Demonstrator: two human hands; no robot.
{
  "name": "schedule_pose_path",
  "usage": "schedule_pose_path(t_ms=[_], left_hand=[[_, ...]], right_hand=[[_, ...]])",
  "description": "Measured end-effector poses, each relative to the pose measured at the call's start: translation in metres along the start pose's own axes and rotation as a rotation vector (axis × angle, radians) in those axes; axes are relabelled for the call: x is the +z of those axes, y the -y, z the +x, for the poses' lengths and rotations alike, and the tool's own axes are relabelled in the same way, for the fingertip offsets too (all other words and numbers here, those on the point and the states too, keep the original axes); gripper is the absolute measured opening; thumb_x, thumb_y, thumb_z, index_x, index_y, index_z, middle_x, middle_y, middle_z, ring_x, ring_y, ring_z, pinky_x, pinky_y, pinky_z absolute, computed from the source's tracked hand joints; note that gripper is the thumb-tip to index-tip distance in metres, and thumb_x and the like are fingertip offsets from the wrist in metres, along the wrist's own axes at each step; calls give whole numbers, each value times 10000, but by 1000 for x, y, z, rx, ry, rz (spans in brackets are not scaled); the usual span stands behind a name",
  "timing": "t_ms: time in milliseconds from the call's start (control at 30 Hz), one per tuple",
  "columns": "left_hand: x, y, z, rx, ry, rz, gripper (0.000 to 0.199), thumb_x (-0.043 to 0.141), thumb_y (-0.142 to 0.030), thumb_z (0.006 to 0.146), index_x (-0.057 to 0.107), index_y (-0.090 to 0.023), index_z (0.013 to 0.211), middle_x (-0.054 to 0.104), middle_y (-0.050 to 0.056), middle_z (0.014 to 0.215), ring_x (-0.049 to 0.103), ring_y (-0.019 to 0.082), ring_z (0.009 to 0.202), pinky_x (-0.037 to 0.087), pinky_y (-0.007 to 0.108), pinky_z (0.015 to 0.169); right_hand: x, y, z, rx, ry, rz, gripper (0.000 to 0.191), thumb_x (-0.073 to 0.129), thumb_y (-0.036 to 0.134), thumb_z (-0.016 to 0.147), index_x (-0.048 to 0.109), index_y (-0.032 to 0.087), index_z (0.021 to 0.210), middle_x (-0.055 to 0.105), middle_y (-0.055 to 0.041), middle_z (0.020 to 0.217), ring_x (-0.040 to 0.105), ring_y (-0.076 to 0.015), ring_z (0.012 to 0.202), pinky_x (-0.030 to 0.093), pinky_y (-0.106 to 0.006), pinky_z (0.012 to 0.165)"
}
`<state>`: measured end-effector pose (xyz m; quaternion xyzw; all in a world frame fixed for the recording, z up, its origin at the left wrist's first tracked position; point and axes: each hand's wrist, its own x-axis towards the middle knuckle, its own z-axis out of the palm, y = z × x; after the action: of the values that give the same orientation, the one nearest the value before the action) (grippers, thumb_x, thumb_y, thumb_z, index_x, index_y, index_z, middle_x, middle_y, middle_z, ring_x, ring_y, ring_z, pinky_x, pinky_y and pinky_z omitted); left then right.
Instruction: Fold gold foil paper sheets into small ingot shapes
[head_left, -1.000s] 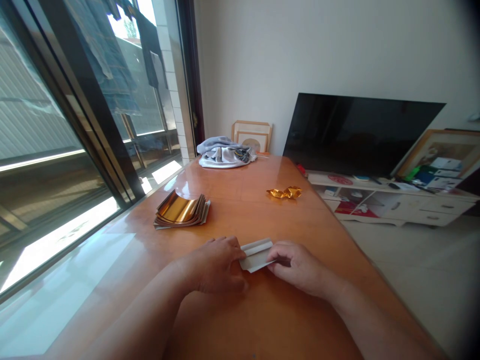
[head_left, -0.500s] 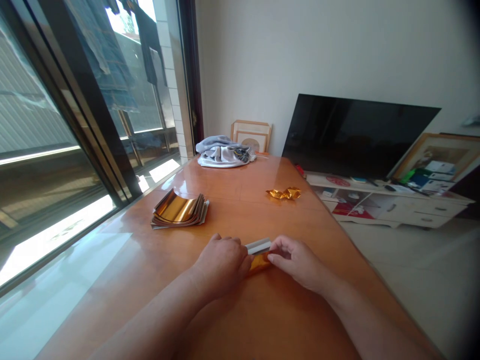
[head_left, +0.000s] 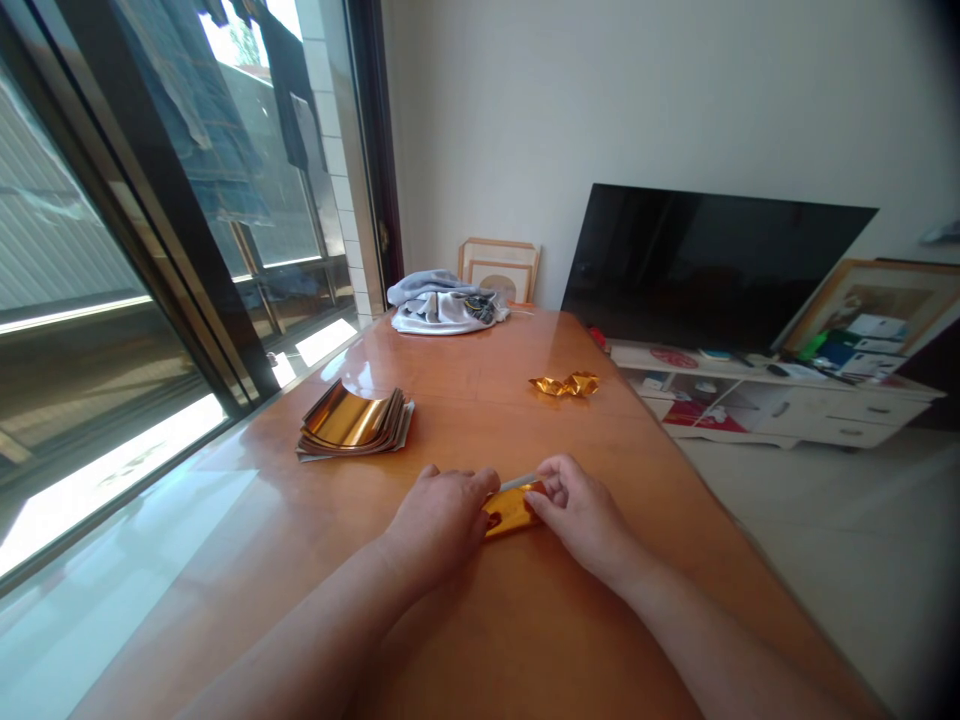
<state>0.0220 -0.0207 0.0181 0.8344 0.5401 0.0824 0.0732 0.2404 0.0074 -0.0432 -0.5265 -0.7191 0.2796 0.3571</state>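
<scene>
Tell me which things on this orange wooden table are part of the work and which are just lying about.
Part of the work: folded gold foil strip, held between left hand and right hand; stack of curved gold foil sheets; crumpled gold foil pieces.
Just lying about: grey-white cloth bundle; black flat-screen TV; white low cabinet.

This was a lived-in home, most likely a living room. A flat-screen TV (head_left: 712,265) stood above a low white TV cabinet (head_left: 847,420), and framed pictures (head_left: 862,305) leaned nearby. Another framed picture (head_left: 499,270) leaned against the wall behind a wooden dining table (head_left: 322,520), which held a pile of soft clothes (head_left: 442,310). Past a dark-framed sliding glass door (head_left: 161,190), laundry (head_left: 289,90) hung on a balcony. The floor (head_left: 825,540) was pale tile.
</scene>
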Motion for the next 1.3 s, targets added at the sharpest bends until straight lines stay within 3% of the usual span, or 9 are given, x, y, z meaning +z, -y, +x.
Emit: schedule_pose_path(t_ms=[233,400,633,800,1300], left_hand=[[-4,-5,-1,57,69,99,255,496,-256,930,747,-296,918,691,51,912,622,206,765,374,362,751],[-1,-7,-3,90,32,177,308,454,-330,978,749,-284,905,662,65,877,594,212,740,353,379,712],[5,-7,-5,108,-3,195,321,447,-373,995,741,-274,909,647,71,887,575,236,815,352,396,731],[5,-8,-6,98,2,169,306,480,-366,981,753,-267,885,637,85,906,557,253,875,356,398,753],[-2,-13,-7,57,102,97,331,452,-340,978,748,-235,873,638,104,944,564,245,874,384,393,761]], right_hand=[[2,-4,3,-35,-65,-127,180,661,306,822,517,249,914,605,43,743,580,-145,629,431,-262,589],[-9,2,1,-147,-20,-261,112,611,304,884,616,238,794,608,1,837,578,-151,717,443,-277,662],[-26,18,-4,-318,129,-381,150,620,341,916,748,287,973,617,-36,935,572,-191,894,449,-309,772],[-33,22,-7,-328,218,-456,153,661,364,895,760,307,996,625,-34,946,549,-201,902,445,-332,797],[-32,17,-7,-322,234,-424,180,673,355,878,735,294,1036,662,-41,1074,567,-219,996,467,-349,881]])
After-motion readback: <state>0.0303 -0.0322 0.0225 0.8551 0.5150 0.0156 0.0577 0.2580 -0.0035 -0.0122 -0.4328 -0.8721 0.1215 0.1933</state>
